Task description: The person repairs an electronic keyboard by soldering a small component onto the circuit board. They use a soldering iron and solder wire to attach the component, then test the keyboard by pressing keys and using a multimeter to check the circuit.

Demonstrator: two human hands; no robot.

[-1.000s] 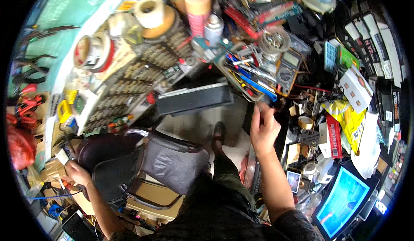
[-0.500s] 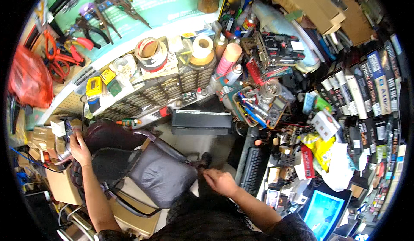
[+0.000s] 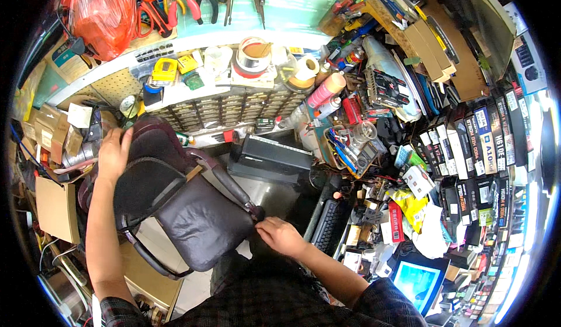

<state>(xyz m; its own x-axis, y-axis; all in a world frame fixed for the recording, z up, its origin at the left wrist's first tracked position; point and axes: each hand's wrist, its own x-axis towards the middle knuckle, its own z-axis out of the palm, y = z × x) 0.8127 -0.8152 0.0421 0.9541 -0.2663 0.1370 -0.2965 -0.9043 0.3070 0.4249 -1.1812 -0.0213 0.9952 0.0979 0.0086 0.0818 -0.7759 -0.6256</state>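
A dark office chair (image 3: 207, 227) with a shiny padded seat stands in front of me, turned at an angle. My left hand (image 3: 114, 154) rests against the outer edge of its backrest (image 3: 153, 178), fingers stretched out over it. At the front end of the far armrest (image 3: 225, 182), beside the seat corner, my right hand (image 3: 281, 235) has its fingers curled on the armrest tip. The fingertips of that hand are partly hidden. A black computer case (image 3: 270, 158) lies on the floor past the chair.
Cardboard boxes (image 3: 57, 210) crowd the left side. Small drawers (image 3: 234, 112) run along the back under tape rolls (image 3: 254, 55). A keyboard (image 3: 332, 225), a lit monitor (image 3: 418, 280) and stacked boxes (image 3: 467, 146) fill the right. A red plastic bag (image 3: 102, 14) hangs upper left.
The chair has shifted left and toward me, with my right hand moving along at its armrest. My left hand stays by the backrest. The whole view has swung leftward.
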